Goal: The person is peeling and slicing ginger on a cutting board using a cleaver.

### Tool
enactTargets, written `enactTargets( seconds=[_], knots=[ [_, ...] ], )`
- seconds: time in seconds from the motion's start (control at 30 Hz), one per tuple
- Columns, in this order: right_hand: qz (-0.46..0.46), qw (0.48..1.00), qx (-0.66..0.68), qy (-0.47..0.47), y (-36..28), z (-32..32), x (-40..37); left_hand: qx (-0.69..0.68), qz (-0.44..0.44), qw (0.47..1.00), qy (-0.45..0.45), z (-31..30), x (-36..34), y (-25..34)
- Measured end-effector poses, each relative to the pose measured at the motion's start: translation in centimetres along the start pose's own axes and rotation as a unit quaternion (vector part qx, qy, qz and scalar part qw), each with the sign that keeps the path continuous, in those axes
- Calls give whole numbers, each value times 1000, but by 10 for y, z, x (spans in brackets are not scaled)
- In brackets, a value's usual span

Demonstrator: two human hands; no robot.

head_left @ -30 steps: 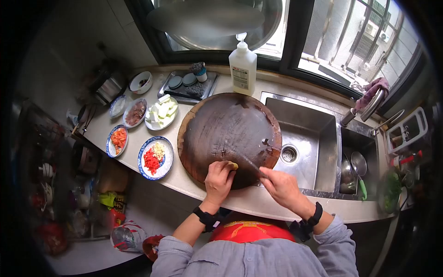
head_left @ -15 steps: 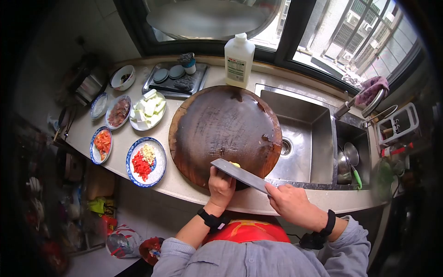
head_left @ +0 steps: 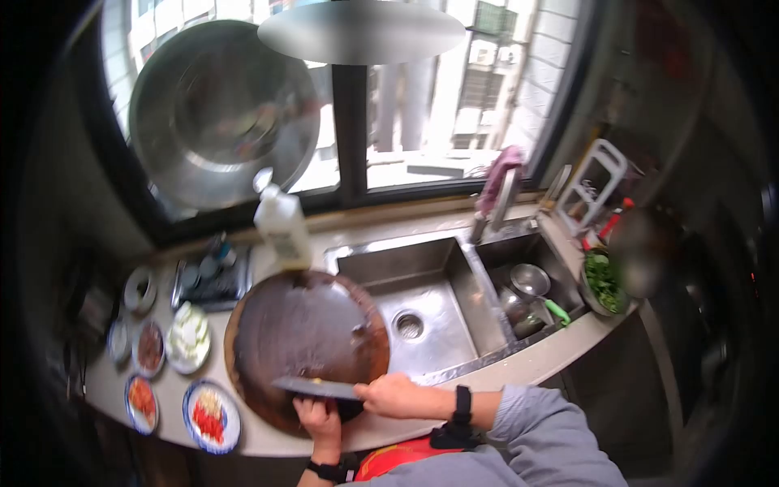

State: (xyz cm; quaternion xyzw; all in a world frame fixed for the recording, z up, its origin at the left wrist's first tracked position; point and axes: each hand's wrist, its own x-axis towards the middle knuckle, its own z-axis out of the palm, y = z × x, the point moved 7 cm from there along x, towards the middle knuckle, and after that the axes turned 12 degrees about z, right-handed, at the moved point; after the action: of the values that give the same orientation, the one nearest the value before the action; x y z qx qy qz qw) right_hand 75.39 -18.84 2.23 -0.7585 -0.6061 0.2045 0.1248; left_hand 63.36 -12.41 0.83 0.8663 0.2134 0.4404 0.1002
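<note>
My right hand (head_left: 398,396) is wrapped round the handle of a cleaver (head_left: 312,388). Its grey blade points left over the near part of a round wooden chopping board (head_left: 300,325). Close against the blade's near side is my left hand (head_left: 320,419), fingers curled; the blade covers the fingertips and whatever they may hold. A small yellow piece of food (head_left: 316,381) shows at the blade's far edge, too small to name.
Left of the board stand a plate of chopped red and pale yellow pieces (head_left: 213,418), a plate of pale green-white slices (head_left: 189,339) and several smaller dishes. Behind it are a white jug (head_left: 282,231) and a tray (head_left: 213,280). A steel sink (head_left: 422,312) and a bowl of greens (head_left: 602,284) lie right.
The view has swung right and up, so the board and plates sit lower left and the greens come into view. Both hands stay at the cleaver over the board.
</note>
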Motion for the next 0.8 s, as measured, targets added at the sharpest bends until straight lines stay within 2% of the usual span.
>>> enactTargets(
  seconds=[0.17,0.37,0.43,0.53,0.6,0.63,0.7,0.8],
  knots=[
    [-2,1000,27,6,0,-6,-2,2,9,1000,-17,9,-11,-12],
    [6,999,24,25,2,-6,0,16,69,997,18,7,-1,-6],
    [-8,999,29,21,1,-3,-1,-2,27,1000,-10,7,-1,-8],
    [-4,997,8,72,-2,-4,-12,-17,-1,999,-32,7,-4,-9],
    [-3,996,6,86,-2,-12,-27,-49,-2,998,-37,14,-16,-17],
    [7,996,6,93,-1,-18,-35,36,26,999,-28,11,-20,-13],
    [-4,996,-30,82,-6,-26,-45,47,54,997,-27,1,-7,1],
    [2,998,-38,54,-8,-35,-50,23,42,999,-13,-1,-1,2]
  ],
)
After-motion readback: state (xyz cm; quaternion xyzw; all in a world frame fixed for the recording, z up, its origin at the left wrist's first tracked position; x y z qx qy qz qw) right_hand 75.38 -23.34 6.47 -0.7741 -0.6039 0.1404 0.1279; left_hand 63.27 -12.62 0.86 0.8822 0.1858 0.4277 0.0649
